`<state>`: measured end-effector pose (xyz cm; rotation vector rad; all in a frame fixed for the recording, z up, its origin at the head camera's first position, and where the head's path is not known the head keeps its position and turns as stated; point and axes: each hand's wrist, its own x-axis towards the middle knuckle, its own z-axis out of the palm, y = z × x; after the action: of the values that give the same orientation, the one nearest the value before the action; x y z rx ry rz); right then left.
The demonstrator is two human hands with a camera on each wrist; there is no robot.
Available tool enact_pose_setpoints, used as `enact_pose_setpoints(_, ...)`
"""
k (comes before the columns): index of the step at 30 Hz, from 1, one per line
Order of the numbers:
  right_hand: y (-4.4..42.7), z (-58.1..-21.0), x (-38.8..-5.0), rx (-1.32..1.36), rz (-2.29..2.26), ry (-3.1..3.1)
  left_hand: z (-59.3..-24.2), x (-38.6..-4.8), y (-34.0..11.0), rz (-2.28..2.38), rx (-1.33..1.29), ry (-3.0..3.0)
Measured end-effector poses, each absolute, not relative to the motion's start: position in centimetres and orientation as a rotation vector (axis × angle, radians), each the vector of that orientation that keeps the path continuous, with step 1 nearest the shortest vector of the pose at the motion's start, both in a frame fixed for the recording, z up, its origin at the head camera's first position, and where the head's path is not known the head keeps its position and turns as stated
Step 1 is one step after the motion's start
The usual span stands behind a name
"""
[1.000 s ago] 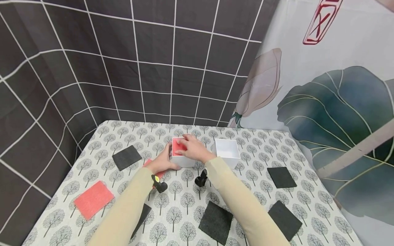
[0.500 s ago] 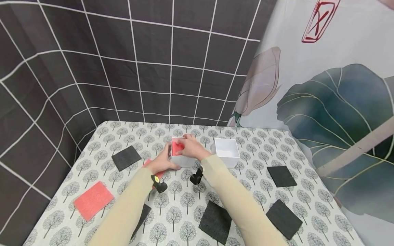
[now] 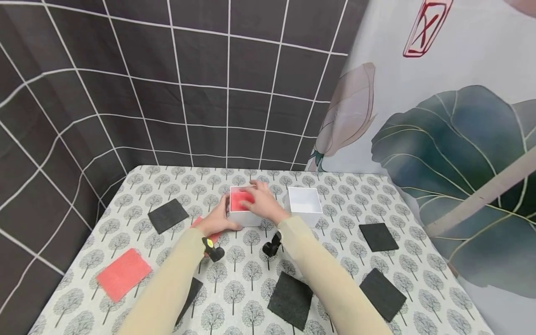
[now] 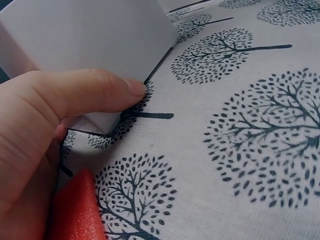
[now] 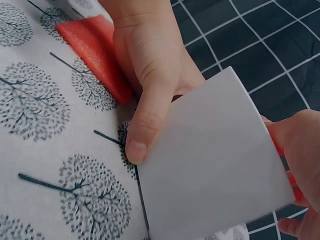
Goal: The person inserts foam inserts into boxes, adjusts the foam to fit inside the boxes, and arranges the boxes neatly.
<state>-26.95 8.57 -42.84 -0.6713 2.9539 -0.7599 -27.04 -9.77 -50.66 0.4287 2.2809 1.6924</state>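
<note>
The left white box stands near the far edge of the table. My left hand grips its left side, the thumb lying along the lower part of a wall in the left wrist view. A red piece lies inside, below the rim. My right hand reaches over the box's right edge, fingers apart above or against the red piece; whether they touch it cannot be told. In the right wrist view the box wall hides part of those fingers. Another red piece lies beneath my left hand.
A second white box stands to the right with its top uncovered. A red sheet lies at the left. Black sheets lie around, including one at back left, one at front and one at right.
The head view has shifted slightly. In the left box the red piece sits lower, with more white wall showing above it. My right fingers have spread a little; my left hand keeps its grip.
</note>
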Motion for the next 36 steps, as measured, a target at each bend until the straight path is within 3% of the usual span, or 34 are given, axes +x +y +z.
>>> enact_pose_setpoints(9,10.1,-42.5,-25.5,-0.632,-0.863,2.99,-49.5,-26.9,-10.1,1.63,0.468,2.284)
enact_pose_setpoints(17,11.1,-42.1,-24.4,-0.752,-0.898,2.999,-48.2,-26.5,-10.0,1.629,0.579,2.3)
enact_pose_setpoints(28,13.5,-40.5,-22.0,-0.937,-0.919,3.083,-44.8,-26.1,-10.1,1.54,0.535,2.507)
enact_pose_setpoints(36,16.1,-40.8,-19.3,-0.911,-0.913,3.089,-42.5,-25.5,-8.5,1.637,0.548,2.58)
